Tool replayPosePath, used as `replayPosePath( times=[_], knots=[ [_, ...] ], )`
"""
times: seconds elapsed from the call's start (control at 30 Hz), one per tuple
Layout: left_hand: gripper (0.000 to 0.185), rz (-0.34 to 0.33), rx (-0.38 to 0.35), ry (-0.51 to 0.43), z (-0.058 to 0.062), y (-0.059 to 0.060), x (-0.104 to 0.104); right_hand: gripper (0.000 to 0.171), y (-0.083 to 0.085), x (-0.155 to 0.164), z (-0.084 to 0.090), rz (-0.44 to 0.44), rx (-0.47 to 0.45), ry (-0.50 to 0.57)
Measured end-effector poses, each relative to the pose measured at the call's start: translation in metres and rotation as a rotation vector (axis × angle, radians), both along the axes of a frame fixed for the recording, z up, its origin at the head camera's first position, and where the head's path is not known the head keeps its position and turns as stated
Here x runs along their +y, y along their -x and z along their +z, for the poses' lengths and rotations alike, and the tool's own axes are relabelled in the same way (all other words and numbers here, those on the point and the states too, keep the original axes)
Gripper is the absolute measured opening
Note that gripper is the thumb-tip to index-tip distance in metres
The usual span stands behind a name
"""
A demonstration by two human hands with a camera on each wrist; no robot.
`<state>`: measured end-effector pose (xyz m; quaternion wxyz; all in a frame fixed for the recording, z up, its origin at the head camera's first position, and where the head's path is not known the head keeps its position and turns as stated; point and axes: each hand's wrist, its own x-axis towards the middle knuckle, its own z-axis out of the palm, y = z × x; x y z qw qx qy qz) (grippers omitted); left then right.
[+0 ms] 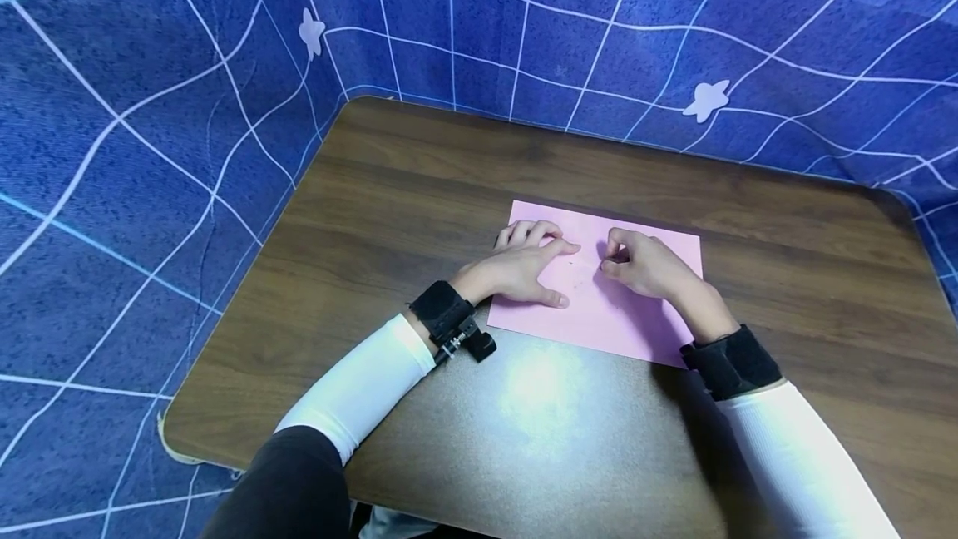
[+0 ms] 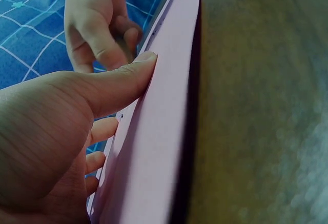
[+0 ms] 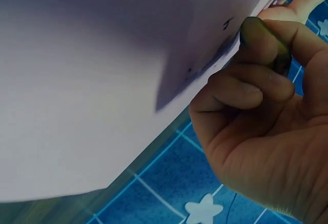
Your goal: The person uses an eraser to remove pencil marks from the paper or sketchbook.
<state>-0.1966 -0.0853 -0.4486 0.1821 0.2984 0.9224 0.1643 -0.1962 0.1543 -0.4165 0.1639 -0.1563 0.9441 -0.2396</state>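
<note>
Pink paper (image 1: 599,306) lies flat on the brown wood-grain table (image 1: 419,190), a little right of the middle and nearer the far edge than the near one. Both hands rest on the sheet. The left hand (image 1: 524,269) sits on its left part, palm down, with the fingers (image 1: 557,249) stretched out loosely across the surface and the thumb pointing along the paper toward the near side; in the left wrist view the thumb (image 2: 120,83) lies straight against the pink surface and the other fingers only touch it, gripping nothing. The right hand (image 1: 647,266) is just beside it, toward the middle of the sheet, with its fingers (image 3: 241,93) curled inward so the tips press down on the paper; the right wrist view shows the bent fingers and thumb bunched against the sheet's surface, with small dark specks on the paper near the fingertips. Whether anything is pinched between those fingertips cannot be told. The two hands are close but apart, a narrow strip of pink showing between them. Black wrist straps (image 1: 443,312) sit over white sleeves (image 1: 359,385) on both arms. Blue cloth (image 1: 150,148) with a white grid and pale star shapes surrounds the table on the far and left sides
</note>
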Motion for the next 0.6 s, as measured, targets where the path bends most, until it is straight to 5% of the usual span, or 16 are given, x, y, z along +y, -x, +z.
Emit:
replayPosePath(
  times=[0.6],
  knots=[
    [0.087, -0.013, 0.013, -0.029, -0.002, 0.002, 0.000, 0.010, -0.005, 0.019, 0.010, -0.003, -0.008, -0.045]
  ],
)
